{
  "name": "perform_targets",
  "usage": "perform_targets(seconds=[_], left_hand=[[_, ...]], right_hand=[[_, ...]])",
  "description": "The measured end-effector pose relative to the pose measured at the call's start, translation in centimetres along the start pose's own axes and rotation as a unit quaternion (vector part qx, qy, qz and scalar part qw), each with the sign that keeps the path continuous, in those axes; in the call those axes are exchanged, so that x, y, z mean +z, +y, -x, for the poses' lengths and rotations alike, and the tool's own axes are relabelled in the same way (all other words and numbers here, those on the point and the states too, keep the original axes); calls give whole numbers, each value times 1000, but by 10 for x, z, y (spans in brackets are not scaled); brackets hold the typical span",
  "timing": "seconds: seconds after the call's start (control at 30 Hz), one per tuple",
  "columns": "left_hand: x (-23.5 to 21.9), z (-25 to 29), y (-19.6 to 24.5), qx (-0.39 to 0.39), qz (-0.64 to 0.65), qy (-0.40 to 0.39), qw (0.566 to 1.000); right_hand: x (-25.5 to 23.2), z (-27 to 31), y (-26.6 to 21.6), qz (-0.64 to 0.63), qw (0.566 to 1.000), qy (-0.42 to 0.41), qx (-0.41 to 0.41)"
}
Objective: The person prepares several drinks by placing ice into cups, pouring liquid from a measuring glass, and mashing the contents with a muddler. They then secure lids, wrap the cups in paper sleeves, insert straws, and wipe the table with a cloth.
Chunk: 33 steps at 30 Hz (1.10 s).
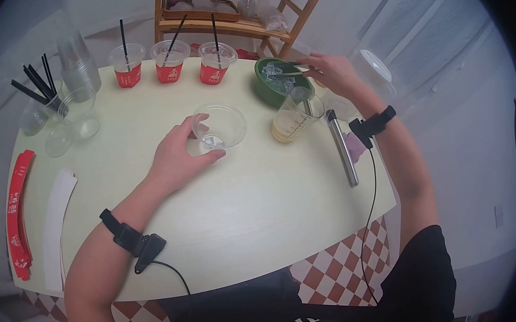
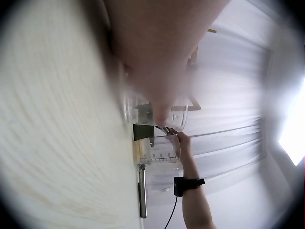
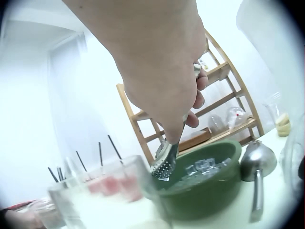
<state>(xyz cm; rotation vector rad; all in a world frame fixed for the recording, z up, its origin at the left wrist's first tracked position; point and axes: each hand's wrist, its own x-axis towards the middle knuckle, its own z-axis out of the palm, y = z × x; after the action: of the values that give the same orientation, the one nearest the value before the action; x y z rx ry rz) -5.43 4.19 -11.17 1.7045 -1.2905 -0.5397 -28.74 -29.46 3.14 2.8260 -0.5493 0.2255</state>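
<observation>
My left hand (image 1: 174, 160) curls its thumb and fingers round a clear plastic cup (image 1: 229, 121) on the table, with a few clear pieces at its bottom. My right hand (image 1: 333, 72) grips metal ice tongs (image 3: 166, 160) with perforated ends. These ends are at the near-left rim of a green bowl (image 3: 205, 195) in the right wrist view, and a bit of ice shows at their tip. Ice cubes (image 3: 202, 168) lie in the bowl. Just in front of it stands a clear measuring cup (image 1: 292, 123) holding pale yellow liquid.
A metal rod (image 1: 342, 150) lies right of the measuring cup, and a metal scoop (image 3: 258, 162) beside the bowl. Red-sleeved cups (image 1: 170, 71) with black straws line the back. Stacked clear cups (image 1: 78, 66) stand at left, above red paper strips (image 1: 18, 215) and a white strip (image 1: 59, 223).
</observation>
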Motion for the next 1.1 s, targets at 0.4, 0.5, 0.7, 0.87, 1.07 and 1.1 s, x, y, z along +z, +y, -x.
perform_targets(seconds=[0.4,0.5,0.7,0.87,1.07,1.1], left_hand=[[0,0,4,3,3,-4,1000],[-1,0,3,-2,9,-1,1000],[1,-1,-3,18,10,4,1000],[1,-1,-4,28,-20,4,999],[1,0,-2,8,-15,2,1000],[1,-1,-3,8,-16,2,1000]], right_hand=[[-60,30,-120,-144,983,-32,-113],[-59,27,-124,-153,982,-30,-108],[-31,7,-39,-194,978,16,80],[32,2,20,-211,955,-82,190],[72,11,14,-241,954,26,174],[71,13,11,-239,954,38,178]])
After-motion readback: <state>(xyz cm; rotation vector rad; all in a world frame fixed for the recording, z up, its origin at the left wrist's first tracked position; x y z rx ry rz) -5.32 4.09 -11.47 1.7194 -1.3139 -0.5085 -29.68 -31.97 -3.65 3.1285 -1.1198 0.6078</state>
